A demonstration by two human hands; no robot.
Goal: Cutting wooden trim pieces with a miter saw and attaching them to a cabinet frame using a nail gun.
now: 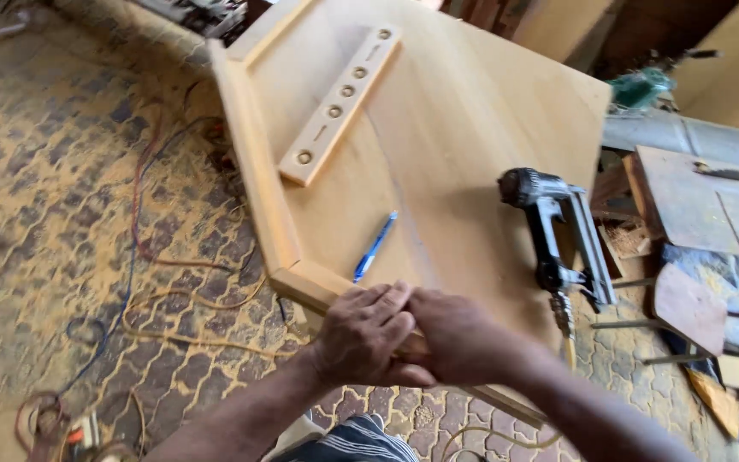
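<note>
Two hands, mine, meet at the near edge of the wooden panel (472, 128). My left hand (365, 334) is curled over the edge trim (254, 162) close to its near corner, fingers folded down onto the strip, and my right hand (459, 338) is pressed against it from the other side, fingers wrapped too. Both grips look closed on that strip of trim, though my knuckles hide exactly what sits under them, so I cannot tell whether something small is pinched between the palms.

Just beyond my left knuckles a blue pen (375, 245) lies on the panel face. Farther up rests a short wooden strip with a row of round holes (341, 103), lying loose and at an angle, near the trim on the far-left side. To the right, a dark pneumatic nail gun (553, 239) lies near the panel's right edge, its hose (506, 436) trailing down towards the floor.

As I judge it, the trim along the left side and the corner already sits in place, while the near edge under my hands is the part in hand; the gun is untouched.

Around the panel, the paved floor (53, 214) is dusted with sawdust and crossed by coloured cables (143, 188). Offcuts and boards (694, 299) lie to the right.
</note>
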